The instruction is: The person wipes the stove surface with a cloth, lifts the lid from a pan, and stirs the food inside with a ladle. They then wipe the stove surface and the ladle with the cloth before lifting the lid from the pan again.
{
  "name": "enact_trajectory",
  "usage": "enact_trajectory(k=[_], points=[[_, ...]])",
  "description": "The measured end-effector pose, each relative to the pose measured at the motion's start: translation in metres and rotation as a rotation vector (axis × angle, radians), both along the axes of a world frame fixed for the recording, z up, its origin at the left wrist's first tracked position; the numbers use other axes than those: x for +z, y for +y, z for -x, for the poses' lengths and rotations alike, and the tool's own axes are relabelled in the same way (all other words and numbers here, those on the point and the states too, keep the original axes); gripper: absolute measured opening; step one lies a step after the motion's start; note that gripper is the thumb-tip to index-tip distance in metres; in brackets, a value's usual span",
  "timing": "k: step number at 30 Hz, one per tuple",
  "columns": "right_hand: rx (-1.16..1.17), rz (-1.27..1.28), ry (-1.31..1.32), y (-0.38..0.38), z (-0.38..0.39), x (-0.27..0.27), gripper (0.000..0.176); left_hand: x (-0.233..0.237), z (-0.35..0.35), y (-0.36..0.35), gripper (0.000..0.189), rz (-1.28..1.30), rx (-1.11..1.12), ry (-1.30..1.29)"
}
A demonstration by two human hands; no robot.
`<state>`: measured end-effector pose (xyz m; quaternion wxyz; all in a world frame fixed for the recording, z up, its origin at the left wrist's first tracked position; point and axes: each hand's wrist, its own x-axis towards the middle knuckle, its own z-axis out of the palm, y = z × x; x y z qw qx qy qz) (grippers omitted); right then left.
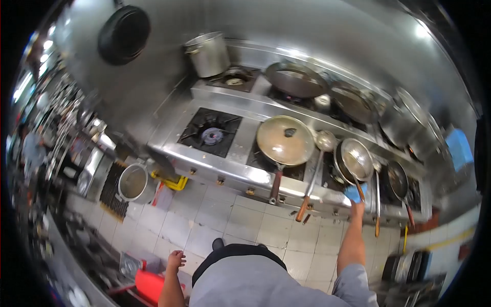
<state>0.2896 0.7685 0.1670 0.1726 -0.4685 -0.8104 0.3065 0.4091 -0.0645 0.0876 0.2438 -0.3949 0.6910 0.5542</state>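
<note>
My right hand (pixel 356 206) reaches to the front of the stove, closed around a blue cloth (pixel 356 193) beside a metal strainer (pixel 356 158) that rests over a pan. The wooden handle of the strainer passes by my fingers. To the left, a ladle (pixel 325 141) with a wooden handle lies across the stove next to a wide pan under a lid (pixel 285 140). My left hand (pixel 176 260) hangs low over the floor, fingers loosely curled and apart, touching nothing.
A bare burner (pixel 211 135) is at the left of the stove. Behind stand a tall pot (pixel 207 55) and a dark wok (pixel 296 80). A small frying pan (pixel 397 179) sits at right. On the floor at left is a white bucket (pixel 136 183).
</note>
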Motion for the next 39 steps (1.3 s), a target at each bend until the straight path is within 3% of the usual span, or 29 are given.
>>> enact_trajectory(k=[1, 2, 3, 4, 5, 6, 9, 12, 14, 15, 17, 20, 22, 24, 25, 26, 27, 28, 30, 31, 32, 33, 34, 37, 39], points=[[0.081, -0.058, -0.149, 0.080, 0.011, -0.081, 0.071, 0.003, -0.010, 0.008, 0.027, -0.028, 0.052, -0.010], [0.120, -0.156, 0.072, 0.067, 0.013, -0.060, 0.070, 0.002, -0.019, 0.013, 0.027, -0.053, 0.101, -0.015], [0.094, -0.300, -0.063, 0.055, 0.021, -0.036, 0.068, 0.001, -0.027, 0.019, 0.030, -0.023, 0.061, -0.054], [0.197, -0.341, -0.035, 0.090, 0.029, -0.058, 0.064, 0.002, -0.033, 0.026, 0.030, -0.009, 0.102, -0.058], [0.184, -0.147, -0.021, 0.096, 0.039, -0.050, 0.062, 0.000, -0.039, 0.031, 0.031, 0.047, 0.009, -0.071], [0.167, -0.279, -0.006, 0.128, 0.046, -0.082, 0.062, 0.003, -0.047, 0.036, 0.033, 0.101, -0.089, -0.090], [0.298, -0.352, 0.072, 0.106, 0.051, -0.070, 0.072, 0.012, -0.059, 0.054, 0.033, 0.132, -0.026, -0.082], [0.407, -0.328, -0.098, 0.056, 0.050, -0.024, 0.082, 0.020, -0.067, 0.061, 0.035, 0.169, -0.042, -0.070], [0.181, -0.302, -0.262, 0.031, 0.052, 0.000, 0.085, 0.021, -0.072, 0.061, 0.038, 0.174, -0.089, -0.088], [0.331, -0.372, -0.373, 0.046, 0.053, -0.014, 0.073, 0.022, -0.073, 0.061, 0.038, 0.172, -0.081, -0.090], [0.314, -0.333, -0.362, 0.049, 0.048, -0.041, 0.071, 0.021, -0.076, 0.060, 0.038, 0.182, -0.070, -0.115], [0.261, -0.286, -0.399, 0.015, 0.036, -0.019, 0.065, 0.008, -0.079, 0.057, 0.037, 0.170, -0.057, -0.109], [0.324, -0.209, -0.296, 0.004, 0.013, -0.016, 0.058, -0.003, -0.080, 0.056, 0.037, 0.131, -0.031, -0.103], [0.234, -0.202, 0.121, 0.032, -0.023, -0.099, 0.041, -0.013, -0.080, 0.051, 0.036, 0.089, -0.016, -0.094], [0.224, 0.028, 0.191, 0.026, -0.047, -0.103, 0.039, -0.021, -0.084, 0.048, 0.036, 0.063, 0.017, -0.111], [0.215, 0.259, 0.262, 0.000, -0.065, -0.105, 0.038, -0.030, -0.089, 0.043, 0.035, 0.038, 0.050, -0.128], [0.045, 0.539, 0.324, -0.061, -0.084, -0.070, 0.038, -0.042, -0.096, 0.035, 0.032, -0.011, 0.071, -0.126], [0.084, 0.687, 0.303, -0.072, -0.115, -0.099, 0.037, -0.054, -0.105, 0.025, 0.031, -0.050, 0.090, -0.132], [0.150, 0.787, -0.028, -0.104, -0.164, -0.160, 0.036, -0.065, -0.114, 0.013, 0.029, -0.097, 0.104, -0.129], [0.191, 0.721, -0.329, -0.149, -0.166, -0.141, 0.039, -0.062, -0.120, 0.005, 0.028, -0.130, 0.107, -0.183], [0.305, 0.853, -0.205, -0.220, -0.157, -0.083, 0.043, -0.058, -0.121, -0.006, 0.027, -0.159, 0.112, -0.239], [0.369, 0.670, -0.363, -0.237, -0.157, -0.119, 0.041, -0.052, -0.120, -0.015, 0.027, -0.160, 0.112, -0.234], [0.382, 0.669, -0.323, -0.291, -0.136, -0.082, 0.041, -0.048, -0.123, -0.024, 0.027, -0.145, 0.121, -0.250], [0.728, 0.483, -0.237, -0.355, -0.072, -0.099, 0.036, -0.047, -0.120, -0.068, 0.027, -0.116, 0.098, -0.262], [0.860, 0.338, 0.038, -0.432, -0.005, -0.012, 0.032, -0.051, -0.113, -0.099, 0.027, -0.103, 0.064, -0.260]])
